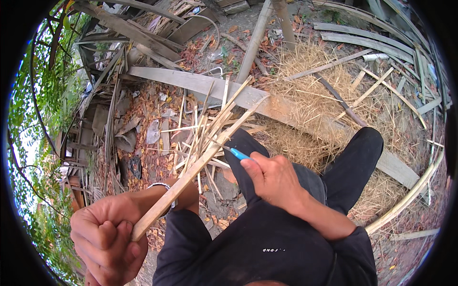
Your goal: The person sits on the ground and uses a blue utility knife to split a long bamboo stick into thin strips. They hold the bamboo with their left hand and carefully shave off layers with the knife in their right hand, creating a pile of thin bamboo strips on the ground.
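Leaf-strewn ground (pixel 396 260) spreads all around me, and 1 long grey plank (pixel 162 76) runs across it beyond my knees. A heap of straw-coloured shavings (pixel 305 114) covers part of that plank. At my right, 1 curved pale length (pixel 410 198) lies on the ground, and 1 long dark tool (pixel 336 95) lies on the shavings, its near end by my right knee. Thin loose sticks (pixel 188 150) are piled ahead of my left side. My wooden strip (pixel 174 190) slants up and away in front of me — my left hand (pixel 109 238) is clenched round its near end. My right hand (pixel 276 178) grips the blue handle of a small knife (pixel 241 155) — its thin blade seems to touch the strip. A pale bracelet (pixel 172 202) circles my left wrist.
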The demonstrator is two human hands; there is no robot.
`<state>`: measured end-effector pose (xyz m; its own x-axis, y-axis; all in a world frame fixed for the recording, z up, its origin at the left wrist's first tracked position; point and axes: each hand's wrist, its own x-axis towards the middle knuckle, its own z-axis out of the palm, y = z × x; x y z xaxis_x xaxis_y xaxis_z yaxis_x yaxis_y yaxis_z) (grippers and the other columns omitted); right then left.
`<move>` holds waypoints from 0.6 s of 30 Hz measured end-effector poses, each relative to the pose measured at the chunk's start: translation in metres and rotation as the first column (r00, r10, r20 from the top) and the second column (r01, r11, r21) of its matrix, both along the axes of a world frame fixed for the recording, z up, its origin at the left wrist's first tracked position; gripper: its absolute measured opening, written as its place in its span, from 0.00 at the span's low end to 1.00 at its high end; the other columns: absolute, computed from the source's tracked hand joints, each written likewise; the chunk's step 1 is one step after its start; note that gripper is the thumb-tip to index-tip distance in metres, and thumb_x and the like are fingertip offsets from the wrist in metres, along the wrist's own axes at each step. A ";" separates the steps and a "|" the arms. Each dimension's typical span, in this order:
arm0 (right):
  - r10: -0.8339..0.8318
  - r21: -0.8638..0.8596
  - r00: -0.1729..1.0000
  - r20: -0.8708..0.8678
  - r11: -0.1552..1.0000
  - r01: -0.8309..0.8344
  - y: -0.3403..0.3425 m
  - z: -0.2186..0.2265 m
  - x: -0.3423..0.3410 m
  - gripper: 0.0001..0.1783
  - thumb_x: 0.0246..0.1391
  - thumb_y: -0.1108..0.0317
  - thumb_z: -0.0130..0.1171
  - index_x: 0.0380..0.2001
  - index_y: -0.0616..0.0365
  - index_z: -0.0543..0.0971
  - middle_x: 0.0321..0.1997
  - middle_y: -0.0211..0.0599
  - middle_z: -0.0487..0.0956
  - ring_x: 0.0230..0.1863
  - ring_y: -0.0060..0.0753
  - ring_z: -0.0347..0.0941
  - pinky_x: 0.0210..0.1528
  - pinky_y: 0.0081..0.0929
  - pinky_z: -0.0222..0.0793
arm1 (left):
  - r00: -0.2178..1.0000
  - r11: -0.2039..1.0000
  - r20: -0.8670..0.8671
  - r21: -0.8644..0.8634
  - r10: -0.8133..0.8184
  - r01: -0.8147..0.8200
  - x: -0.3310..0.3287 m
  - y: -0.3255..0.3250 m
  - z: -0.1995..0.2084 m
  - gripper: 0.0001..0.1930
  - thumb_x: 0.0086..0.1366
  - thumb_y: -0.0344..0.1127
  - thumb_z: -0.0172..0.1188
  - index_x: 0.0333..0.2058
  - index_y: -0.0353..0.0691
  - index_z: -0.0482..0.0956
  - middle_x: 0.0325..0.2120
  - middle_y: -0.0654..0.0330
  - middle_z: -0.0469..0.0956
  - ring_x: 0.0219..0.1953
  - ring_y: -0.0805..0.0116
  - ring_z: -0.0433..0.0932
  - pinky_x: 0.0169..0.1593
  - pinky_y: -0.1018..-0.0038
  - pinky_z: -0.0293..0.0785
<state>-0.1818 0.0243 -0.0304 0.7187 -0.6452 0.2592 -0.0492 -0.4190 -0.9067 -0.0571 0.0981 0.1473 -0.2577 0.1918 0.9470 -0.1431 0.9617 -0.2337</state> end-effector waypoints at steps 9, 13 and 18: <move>-0.037 -0.070 0.999 0.036 0.997 0.040 0.003 -0.013 0.008 0.22 0.58 0.54 0.49 0.18 0.60 0.70 0.06 0.45 0.67 0.10 0.51 0.67 0.13 0.42 0.61 | 0.948 0.947 0.000 -0.051 0.319 -0.318 0.013 0.012 0.000 0.07 0.64 0.38 0.40 0.27 0.53 0.65 0.05 0.73 0.56 0.04 0.85 0.51 0.13 0.84 0.38; -0.068 -0.095 0.998 -0.018 0.993 0.066 0.002 -0.006 0.008 0.22 0.58 0.53 0.48 0.17 0.59 0.69 0.06 0.46 0.67 0.10 0.52 0.67 0.13 0.43 0.62 | 0.826 0.825 -0.045 -0.040 0.562 -0.564 0.018 0.021 0.001 0.06 0.65 0.39 0.41 0.28 0.52 0.65 0.06 0.73 0.57 0.05 0.84 0.52 0.13 0.84 0.39; -0.116 -0.125 0.989 -0.092 0.987 0.104 0.000 -0.014 0.015 0.20 0.58 0.56 0.49 0.19 0.60 0.71 0.09 0.49 0.68 0.14 0.54 0.69 0.16 0.42 0.63 | 0.821 0.821 -0.012 -0.015 0.570 -0.571 0.017 0.022 0.002 0.08 0.64 0.37 0.38 0.29 0.51 0.67 0.05 0.72 0.57 0.04 0.84 0.51 0.13 0.84 0.39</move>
<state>-0.1672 0.0244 -0.0446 0.6710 -0.6903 0.2706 -0.1881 -0.5115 -0.8385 -0.0397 0.1206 0.1495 -0.3199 0.0282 0.9470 -0.6665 0.7037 -0.2461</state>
